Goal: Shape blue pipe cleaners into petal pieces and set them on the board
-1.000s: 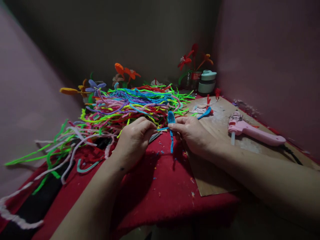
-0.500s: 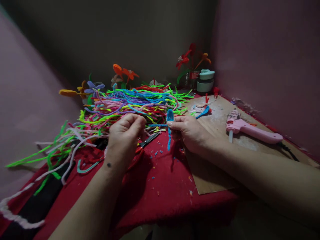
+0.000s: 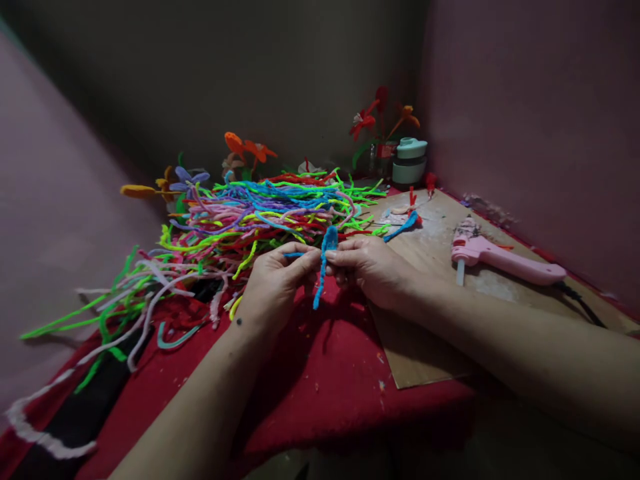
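Observation:
Between my hands is a blue pipe cleaner, bent into a narrow petal-like loop at the top with a twisted tail hanging below. My right hand pinches it at the base of the loop. My left hand is closed on the free length of the same pipe cleaner, whose end pokes out above the thumb. The fingertips of both hands nearly meet. Behind them lies a big heap of colourful pipe cleaners.
A pink glue gun rests on a brown board at the right, near another blue shaped piece. Pipe-cleaner flowers and a mint-lidded container stand at the back. Red cloth covers the table.
My left hand has moved right, close to my right hand, shortening the span of blue pipe cleaner between them. The loop has shifted slightly left and down; the scissors are now hidden.

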Action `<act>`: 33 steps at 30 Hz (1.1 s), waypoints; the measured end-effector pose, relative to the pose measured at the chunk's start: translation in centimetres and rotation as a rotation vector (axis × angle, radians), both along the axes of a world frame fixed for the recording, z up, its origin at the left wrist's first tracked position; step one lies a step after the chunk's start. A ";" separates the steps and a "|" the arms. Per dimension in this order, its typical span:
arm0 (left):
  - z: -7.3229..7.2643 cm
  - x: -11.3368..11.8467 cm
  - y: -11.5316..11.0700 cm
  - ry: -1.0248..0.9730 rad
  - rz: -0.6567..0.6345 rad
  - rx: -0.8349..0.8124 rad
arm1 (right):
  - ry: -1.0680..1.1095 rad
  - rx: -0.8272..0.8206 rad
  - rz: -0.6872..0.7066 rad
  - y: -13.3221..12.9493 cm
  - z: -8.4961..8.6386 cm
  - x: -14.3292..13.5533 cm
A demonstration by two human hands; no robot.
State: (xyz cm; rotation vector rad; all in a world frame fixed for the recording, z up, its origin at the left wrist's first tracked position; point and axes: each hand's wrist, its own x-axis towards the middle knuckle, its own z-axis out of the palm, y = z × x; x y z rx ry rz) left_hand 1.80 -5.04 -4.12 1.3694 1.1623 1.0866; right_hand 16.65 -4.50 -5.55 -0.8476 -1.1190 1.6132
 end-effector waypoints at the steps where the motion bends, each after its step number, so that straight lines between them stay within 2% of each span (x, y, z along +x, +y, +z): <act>1: 0.1 -0.1 0.0 -0.001 0.017 -0.009 | -0.024 0.013 -0.004 0.0 0.1 0.0; 6: 0.5 -0.5 0.0 -0.038 -0.058 -0.086 | -0.064 0.072 -0.079 0.1 0.1 0.2; 11: 0.0 -0.5 0.1 -0.088 -0.094 -0.145 | -0.084 0.177 -0.141 0.4 -0.2 0.1; 15: -0.3 -0.6 0.2 -0.017 -0.138 -0.147 | -0.142 0.191 -0.171 -0.1 0.1 0.1; 19: -0.1 -0.2 -0.1 0.040 -0.078 -0.080 | -0.119 0.185 -0.184 -0.2 0.2 0.1; 25: 0.2 0.3 -0.4 0.001 -0.002 -0.047 | 0.092 0.116 -0.154 0.1 -0.4 -0.2; 29: 0.2 0.3 -0.4 -0.016 0.028 -0.060 | 0.071 0.171 -0.166 0.1 -0.3 -0.1; 33: 0.6 0.4 -0.6 0.087 0.059 -0.058 | 0.015 0.215 -0.173 0.3 -0.1 0.2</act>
